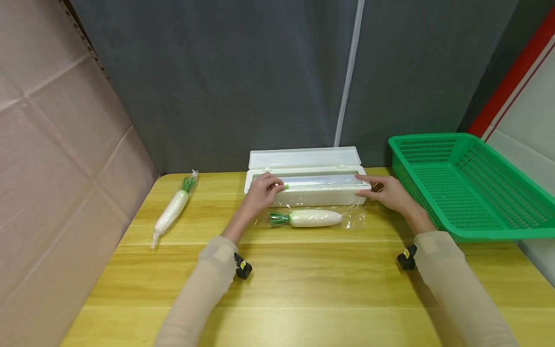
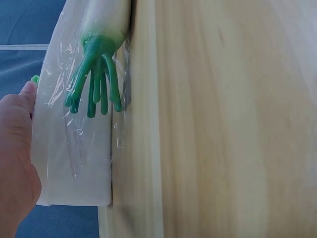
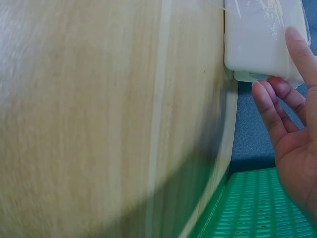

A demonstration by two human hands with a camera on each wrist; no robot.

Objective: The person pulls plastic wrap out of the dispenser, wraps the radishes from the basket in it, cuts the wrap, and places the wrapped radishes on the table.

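A white cling film box (image 1: 318, 196) stands at the back of the table, its lid (image 1: 303, 158) raised and a film roll (image 1: 321, 180) inside. My left hand (image 1: 262, 191) pinches a small green slider (image 1: 286, 186) on the box's front top edge, left of the middle. With my right hand (image 1: 386, 193) I grip the box's right end, thumb on the front side and fingers at the end face. Clear film (image 1: 353, 217) hangs over the front onto the table, around a white radish (image 1: 315, 218) with green stems (image 2: 99, 74) pointing left.
A second radish (image 1: 173, 210), wrapped in film with twisted ends, lies at the table's left. The green plastic basket (image 1: 433, 202) stands at the right, close beside my right forearm. A dark grey curtain (image 1: 217, 86) hangs behind the wooden table (image 1: 321, 289).
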